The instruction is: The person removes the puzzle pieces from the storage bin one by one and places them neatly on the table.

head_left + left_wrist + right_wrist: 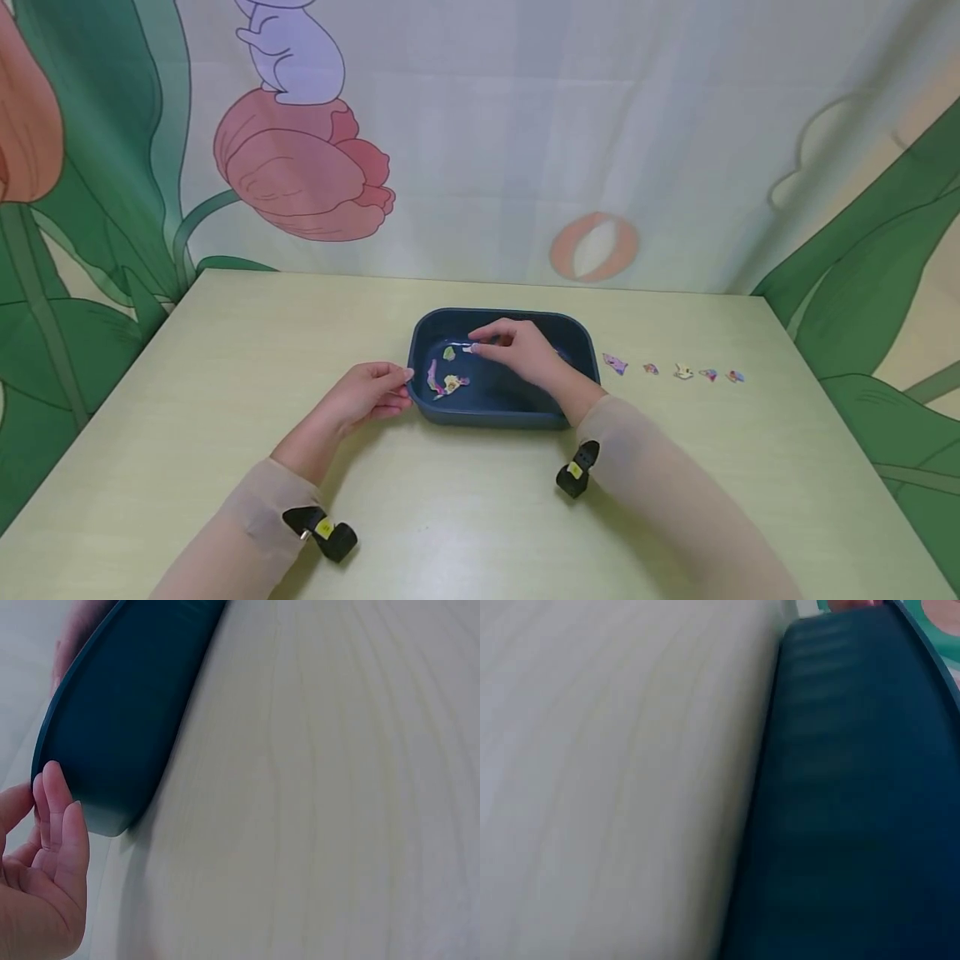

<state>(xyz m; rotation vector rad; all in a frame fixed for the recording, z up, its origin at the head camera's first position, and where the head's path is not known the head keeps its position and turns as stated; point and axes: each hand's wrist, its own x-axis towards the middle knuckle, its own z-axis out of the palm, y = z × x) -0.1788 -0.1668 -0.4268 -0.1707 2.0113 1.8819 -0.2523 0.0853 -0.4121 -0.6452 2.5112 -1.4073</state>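
A dark blue rectangular tray (495, 408) stands on the table. My left hand (371, 392) pinches its left rim between thumb and fingers; the left wrist view shows the same grip on the tray (120, 712). Over the inside of the tray, my right hand (521, 354) holds a small pale sticker (469, 349) between thumb and fingertips. On the tray floor lie a green sticker (449, 353), a curved purple sticker (432, 377) and a cream-and-purple sticker (453, 383). In the right wrist view the tray's side (840, 787) hides the right hand.
Right of the tray, a row of small stickers lies on the table (450, 517): a purple triangular one (615, 363), a small pinkish one (651, 368), a cream one (683, 372) and others. A printed curtain (480, 150) hangs behind the table's far edge.
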